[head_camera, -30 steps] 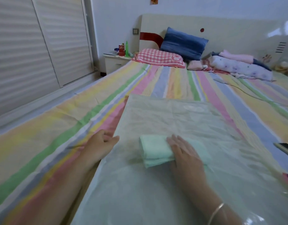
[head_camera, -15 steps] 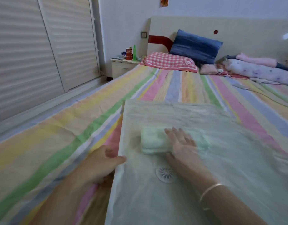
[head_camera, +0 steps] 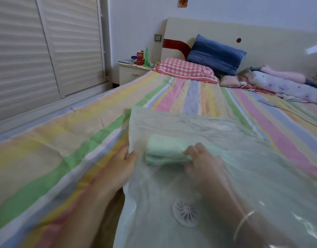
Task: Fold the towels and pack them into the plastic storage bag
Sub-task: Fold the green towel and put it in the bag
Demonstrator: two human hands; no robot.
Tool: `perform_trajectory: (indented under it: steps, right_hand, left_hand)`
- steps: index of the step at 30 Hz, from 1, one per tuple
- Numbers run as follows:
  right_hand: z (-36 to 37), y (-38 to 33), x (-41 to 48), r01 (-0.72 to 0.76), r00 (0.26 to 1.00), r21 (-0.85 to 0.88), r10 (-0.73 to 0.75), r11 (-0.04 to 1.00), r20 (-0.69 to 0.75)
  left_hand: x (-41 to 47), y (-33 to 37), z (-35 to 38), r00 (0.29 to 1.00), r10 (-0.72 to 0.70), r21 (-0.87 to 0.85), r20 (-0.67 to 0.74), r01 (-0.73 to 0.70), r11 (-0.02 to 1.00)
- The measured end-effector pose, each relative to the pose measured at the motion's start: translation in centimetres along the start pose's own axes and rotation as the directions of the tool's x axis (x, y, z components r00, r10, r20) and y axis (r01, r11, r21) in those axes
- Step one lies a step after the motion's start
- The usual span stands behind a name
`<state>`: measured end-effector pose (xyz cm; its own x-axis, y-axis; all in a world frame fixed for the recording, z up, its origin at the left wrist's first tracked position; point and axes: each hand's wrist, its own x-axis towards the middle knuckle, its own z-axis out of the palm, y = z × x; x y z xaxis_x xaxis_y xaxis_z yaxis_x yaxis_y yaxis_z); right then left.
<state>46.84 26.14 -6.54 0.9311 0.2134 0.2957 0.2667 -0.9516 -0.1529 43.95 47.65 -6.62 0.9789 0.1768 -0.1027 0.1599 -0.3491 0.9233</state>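
A large clear plastic storage bag point(head_camera: 234, 140) lies flat on the striped bed, its round white valve point(head_camera: 185, 213) facing up. Inside it sits a folded mint-green towel point(head_camera: 165, 149). My right hand point(head_camera: 204, 163) is inside the bag up to the forearm and grips the towel's right end, fingers over it and thumb under. My left hand point(head_camera: 121, 161) is outside, pinching the bag's left edge next to the towel. A thin bangle rings my right wrist.
The striped bedsheet point(head_camera: 64, 140) stretches left and ahead. A red checked pillow point(head_camera: 186, 70), a blue pillow point(head_camera: 215, 54) and rolled bedding point(head_camera: 283, 85) lie at the headboard. A nightstand point(head_camera: 131, 71) with bottles stands at the far left, beside louvred wardrobe doors point(head_camera: 47, 47).
My right hand went from lying flat on the towel to curling round its right end. My left hand moved up to the bag's left edge and pinched it.
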Motion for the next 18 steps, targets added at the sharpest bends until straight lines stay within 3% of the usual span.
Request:
perform_trajectory:
  steps: [4,8,10,14,18]
  right_hand:
    - [1.9,-2.1,4.7,0.005,1.000,0.124,-0.004,0.992,-0.010]
    - [4.1,-4.1,9.7,0.039,0.994,0.115,-0.027,0.993,-0.104]
    - [5.3,-5.0,12.0,0.113,0.978,0.005,-0.110,0.994,-0.176]
    - [6.2,-5.8,14.8,-0.047,0.988,0.015,0.049,0.999,-0.145]
    - [6.8,-4.9,14.9,0.041,0.993,0.035,-0.037,0.999,-0.111]
  left_hand:
    - [0.9,-0.4,0.0,0.998,0.055,-0.001,-0.008,-0.055,0.998]
    - [1.5,-1.2,0.2,0.996,0.057,-0.023,-0.067,-0.058,0.998]
    - [1.8,-1.6,0.3,0.995,0.048,-0.047,-0.085,-0.052,0.998]
    - [2.1,-2.1,0.4,0.994,0.007,-0.085,-0.108,-0.016,0.996]
    - [2.0,-1.9,0.0,0.987,-0.071,-0.157,-0.146,0.047,0.986]
